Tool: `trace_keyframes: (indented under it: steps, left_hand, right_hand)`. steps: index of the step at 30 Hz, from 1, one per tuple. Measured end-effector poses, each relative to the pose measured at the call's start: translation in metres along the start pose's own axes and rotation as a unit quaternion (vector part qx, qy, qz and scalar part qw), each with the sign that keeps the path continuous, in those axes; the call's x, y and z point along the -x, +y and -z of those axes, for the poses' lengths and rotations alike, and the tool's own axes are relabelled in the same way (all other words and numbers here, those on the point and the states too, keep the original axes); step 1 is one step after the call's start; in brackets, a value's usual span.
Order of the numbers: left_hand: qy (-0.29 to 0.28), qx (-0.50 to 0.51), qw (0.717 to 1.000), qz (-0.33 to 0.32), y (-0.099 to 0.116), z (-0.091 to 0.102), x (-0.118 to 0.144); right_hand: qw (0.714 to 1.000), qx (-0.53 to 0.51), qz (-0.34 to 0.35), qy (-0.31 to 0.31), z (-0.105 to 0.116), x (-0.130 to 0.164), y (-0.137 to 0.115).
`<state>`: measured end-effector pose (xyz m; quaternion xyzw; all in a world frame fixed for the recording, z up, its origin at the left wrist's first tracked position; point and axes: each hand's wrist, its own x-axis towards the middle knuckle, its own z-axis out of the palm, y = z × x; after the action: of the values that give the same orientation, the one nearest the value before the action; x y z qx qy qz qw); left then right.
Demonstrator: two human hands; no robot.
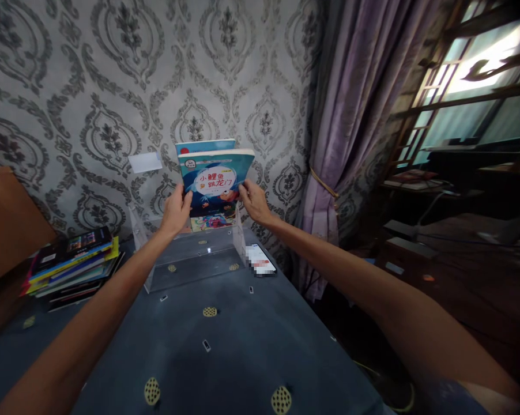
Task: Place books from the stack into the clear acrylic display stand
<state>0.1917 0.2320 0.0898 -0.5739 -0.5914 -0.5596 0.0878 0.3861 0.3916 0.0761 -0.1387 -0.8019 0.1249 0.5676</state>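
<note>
My left hand (176,210) and my right hand (253,200) both grip a blue children's book (214,180), one on each side edge, holding it upright over the back of a clear acrylic box (189,257). Right behind it another blue book (204,146) stands against the wall, only its top edge showing. A further colourful cover (211,222) shows below the held book, inside the box.
A stack of books (72,266) lies at the left on the dark blue patterned tablecloth (225,346). A phone (260,260) lies right of the box. A white wall switch (144,162) is on the wallpaper. A purple curtain (350,144) and a window are to the right.
</note>
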Motion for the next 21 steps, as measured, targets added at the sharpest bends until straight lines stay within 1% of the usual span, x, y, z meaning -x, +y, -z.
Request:
trace_keyframes:
  steps: [3,6,10,15,21]
  left_hand:
    - [0.016,-0.07,0.997,-0.029,-0.0041,-0.002,0.0027]
    - [0.014,-0.102,0.994,-0.045,-0.0069,-0.0027,0.0036]
    - [0.003,-0.101,0.994,-0.04,-0.008,-0.0021,0.004]
    - [0.003,-0.085,0.996,-0.027,-0.0056,-0.0022,0.0045]
    - [-0.002,-0.08,0.997,-0.012,-0.0038,-0.0022,0.0]
  right_hand:
    - [1.0,0.005,-0.002,-0.003,-0.0014,0.0019,0.0038]
    - [1.0,-0.002,-0.005,-0.01,-0.0024,0.0024,0.0068]
    - [0.999,-0.02,-0.017,-0.018,-0.003,0.0025,0.0079]
    - [0.999,-0.038,-0.024,-0.028,-0.0031,0.0021,0.0076]
    - [0.999,-0.01,-0.025,-0.039,-0.0038,-0.004,0.0086]
